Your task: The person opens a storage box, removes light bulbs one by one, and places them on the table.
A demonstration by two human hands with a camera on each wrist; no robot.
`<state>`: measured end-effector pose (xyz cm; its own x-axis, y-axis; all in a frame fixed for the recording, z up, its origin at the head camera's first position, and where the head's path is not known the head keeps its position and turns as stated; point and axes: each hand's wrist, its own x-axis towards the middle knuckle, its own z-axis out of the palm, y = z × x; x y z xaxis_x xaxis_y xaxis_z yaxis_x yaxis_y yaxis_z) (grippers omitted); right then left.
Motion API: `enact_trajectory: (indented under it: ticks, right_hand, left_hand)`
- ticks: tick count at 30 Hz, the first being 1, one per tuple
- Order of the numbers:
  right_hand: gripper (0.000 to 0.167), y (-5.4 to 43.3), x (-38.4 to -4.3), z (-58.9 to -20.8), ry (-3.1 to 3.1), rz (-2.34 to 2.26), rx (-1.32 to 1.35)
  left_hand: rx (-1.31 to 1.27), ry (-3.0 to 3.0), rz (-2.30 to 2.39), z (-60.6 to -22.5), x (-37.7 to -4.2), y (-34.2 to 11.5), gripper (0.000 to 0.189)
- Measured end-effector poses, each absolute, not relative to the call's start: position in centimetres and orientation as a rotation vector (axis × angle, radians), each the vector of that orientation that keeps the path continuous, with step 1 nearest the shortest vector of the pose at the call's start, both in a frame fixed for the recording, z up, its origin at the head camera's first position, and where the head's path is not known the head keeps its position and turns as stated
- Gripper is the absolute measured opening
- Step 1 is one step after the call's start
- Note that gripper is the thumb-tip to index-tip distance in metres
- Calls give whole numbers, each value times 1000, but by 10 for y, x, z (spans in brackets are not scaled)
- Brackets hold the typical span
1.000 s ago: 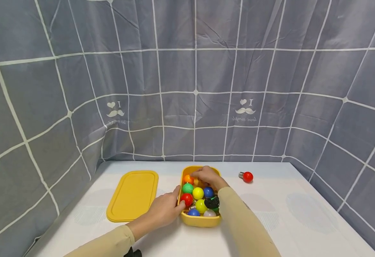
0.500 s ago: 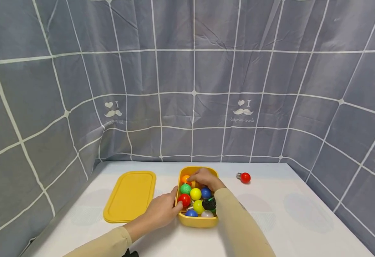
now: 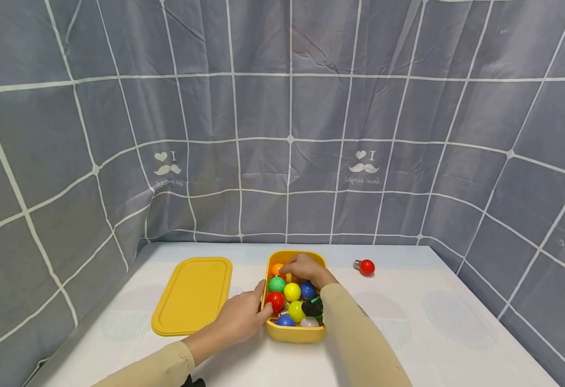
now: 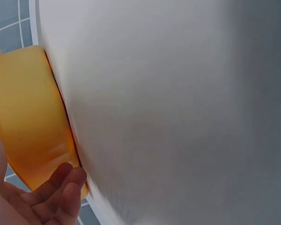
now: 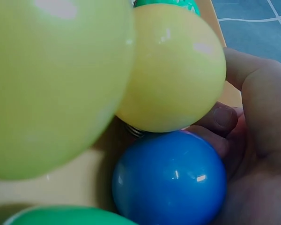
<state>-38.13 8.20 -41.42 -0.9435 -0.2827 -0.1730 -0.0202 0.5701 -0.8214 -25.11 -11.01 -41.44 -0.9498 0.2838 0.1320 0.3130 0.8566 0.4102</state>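
A yellow plastic box (image 3: 295, 334) holds several coloured light bulbs, among them a green one (image 3: 277, 284), a yellow one (image 3: 292, 292), a red one (image 3: 275, 300) and a blue one (image 5: 171, 180). My left hand (image 3: 243, 317) grips the box's left wall, its thumb over the rim by the red bulb and its other fingers (image 4: 70, 197) against the outside. Inside the far end, my right hand (image 3: 307, 268) pinches an orange bulb (image 3: 276, 269). In the right wrist view, the yellow bulb (image 5: 173, 70) partly hides its fingers.
A flat yellow lid (image 3: 192, 295) lies left of the box on the white table (image 3: 437, 322). Right of the box lies a loose red bulb (image 3: 366, 267) with a metal screw base. Grey curtains (image 3: 263, 107) with white lines enclose the back and sides.
The head view has shifted slightly, so everything sits a little further left in it. Both hands keep nearly the same places at the box.
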Motion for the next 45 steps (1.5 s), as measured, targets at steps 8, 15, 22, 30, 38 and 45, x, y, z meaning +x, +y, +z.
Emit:
enact_trajectory:
  ticks: [8, 15, 22, 30, 38, 45]
  right_hand:
    - [32, 84, -385, -413, 2582, -1302, -247]
    - [36, 89, -391, -411, 2643, -1331, -230]
    - [41, 96, -385, -395, 2718, -1371, -264]
    - [44, 114, -375, -370, 2767, -1465, -220]
    - [49, 148, -372, -361, 2780, -1497, -196]
    - [47, 181, -370, -367, 2859, -1405, -171]
  left_hand:
    - [-482, -2963, -681, -414, -252, -111, 68]
    - [-493, -2940, -675, -416, -253, -111, 67]
    - [-496, -2948, -681, -417, -252, -111, 68]
    - [-499, -2933, -677, -418, -254, -111, 68]
    - [-497, -2935, -688, -418, -254, -111, 68]
    - [-492, -2949, -694, -419, -254, -112, 69]
